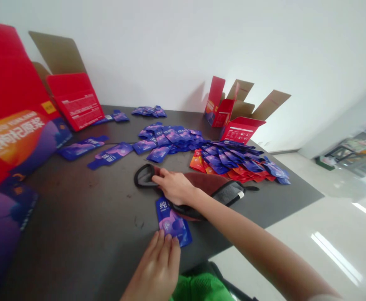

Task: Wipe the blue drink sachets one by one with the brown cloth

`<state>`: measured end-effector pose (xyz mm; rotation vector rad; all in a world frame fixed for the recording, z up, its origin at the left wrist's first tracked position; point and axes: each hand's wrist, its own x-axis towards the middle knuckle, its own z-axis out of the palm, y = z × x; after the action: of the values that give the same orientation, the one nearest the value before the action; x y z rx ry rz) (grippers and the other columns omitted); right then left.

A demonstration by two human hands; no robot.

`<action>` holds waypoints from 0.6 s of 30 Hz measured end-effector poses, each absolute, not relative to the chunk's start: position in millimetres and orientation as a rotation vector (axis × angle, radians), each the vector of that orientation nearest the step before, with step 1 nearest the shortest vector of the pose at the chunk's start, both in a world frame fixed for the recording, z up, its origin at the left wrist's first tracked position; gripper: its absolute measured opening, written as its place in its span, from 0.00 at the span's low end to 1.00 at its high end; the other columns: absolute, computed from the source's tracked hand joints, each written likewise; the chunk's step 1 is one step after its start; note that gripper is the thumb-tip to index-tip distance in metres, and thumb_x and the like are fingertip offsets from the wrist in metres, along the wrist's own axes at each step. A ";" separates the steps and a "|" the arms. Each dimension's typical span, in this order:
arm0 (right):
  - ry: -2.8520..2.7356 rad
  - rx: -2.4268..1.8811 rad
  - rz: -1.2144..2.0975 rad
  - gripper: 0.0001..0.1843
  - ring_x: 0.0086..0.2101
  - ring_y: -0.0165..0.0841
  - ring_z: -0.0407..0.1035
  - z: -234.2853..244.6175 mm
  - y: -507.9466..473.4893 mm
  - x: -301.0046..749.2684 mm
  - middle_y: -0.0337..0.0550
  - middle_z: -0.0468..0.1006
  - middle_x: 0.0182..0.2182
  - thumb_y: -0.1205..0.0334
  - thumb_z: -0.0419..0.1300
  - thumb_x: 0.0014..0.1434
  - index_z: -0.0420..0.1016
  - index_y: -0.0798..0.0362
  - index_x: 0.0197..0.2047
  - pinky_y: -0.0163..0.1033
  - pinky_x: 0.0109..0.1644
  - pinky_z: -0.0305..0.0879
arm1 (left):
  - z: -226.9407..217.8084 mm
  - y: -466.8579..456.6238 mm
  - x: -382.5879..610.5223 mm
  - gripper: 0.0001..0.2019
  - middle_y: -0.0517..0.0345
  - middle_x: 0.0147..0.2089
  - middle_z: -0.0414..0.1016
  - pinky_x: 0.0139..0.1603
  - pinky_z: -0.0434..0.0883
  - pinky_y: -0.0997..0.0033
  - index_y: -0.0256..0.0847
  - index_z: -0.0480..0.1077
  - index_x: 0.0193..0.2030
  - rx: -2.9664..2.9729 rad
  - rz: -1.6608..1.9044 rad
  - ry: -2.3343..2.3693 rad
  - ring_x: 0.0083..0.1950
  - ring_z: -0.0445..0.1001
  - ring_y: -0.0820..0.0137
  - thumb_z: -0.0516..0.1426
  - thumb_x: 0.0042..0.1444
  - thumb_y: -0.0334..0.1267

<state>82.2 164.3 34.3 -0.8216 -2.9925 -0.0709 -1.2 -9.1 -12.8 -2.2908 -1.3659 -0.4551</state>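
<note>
A dark red cloth pouch [211, 184] with black trim lies on the dark table [85, 217]. My right hand [175, 186] rests on its left part, fingers closed on the black edge. A blue and purple sachet [173, 223] lies partly under the pouch, near the table's front edge. My left hand [157, 267] lies flat with its fingertips on the sachet's near end, fingers stretched out together.
Several blue sachets [176, 138] are heaped behind the pouch, with red and blue ones [242, 165] to the right. Open red cartons stand at the back right [233, 117] and back left [72, 98]. A large red and purple box [10, 125] fills the left. The table's edge drops to a shiny floor on the right.
</note>
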 end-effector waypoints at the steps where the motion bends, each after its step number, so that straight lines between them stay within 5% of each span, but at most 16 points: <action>1: -2.959 -0.850 -0.077 0.12 0.30 0.33 0.64 41.1 161.3 85.1 0.43 0.62 0.40 0.63 0.41 0.62 0.57 0.49 0.48 0.37 0.29 0.60 | -11.8 -8.4 0.9 0.21 0.50 0.41 0.76 0.47 0.70 0.71 0.33 0.70 0.42 -2.278 -0.420 -1.387 0.45 0.73 0.67 0.42 0.47 0.17; 6: -2.844 -0.695 -0.049 0.10 0.30 0.31 0.62 67.6 118.7 114.6 0.40 0.61 0.39 0.64 0.43 0.61 0.58 0.49 0.46 0.35 0.29 0.58 | -5.2 -5.3 9.5 0.23 0.50 0.37 0.77 0.46 0.71 0.70 0.34 0.72 0.36 -2.228 -0.354 -1.487 0.41 0.74 0.68 0.40 0.46 0.15; 18: -3.056 -0.568 -0.068 0.12 0.30 0.34 0.63 32.4 123.5 101.2 0.42 0.61 0.36 0.60 0.50 0.56 0.61 0.45 0.46 0.36 0.27 0.58 | -9.4 -5.1 -9.0 0.20 0.49 0.39 0.76 0.48 0.70 0.69 0.32 0.69 0.41 -2.260 -0.331 -1.110 0.42 0.74 0.65 0.42 0.47 0.19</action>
<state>101.2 123.5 32.4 -0.5685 -3.0559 -0.0678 -9.0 -5.1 -9.4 -2.2597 -1.1101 -0.3312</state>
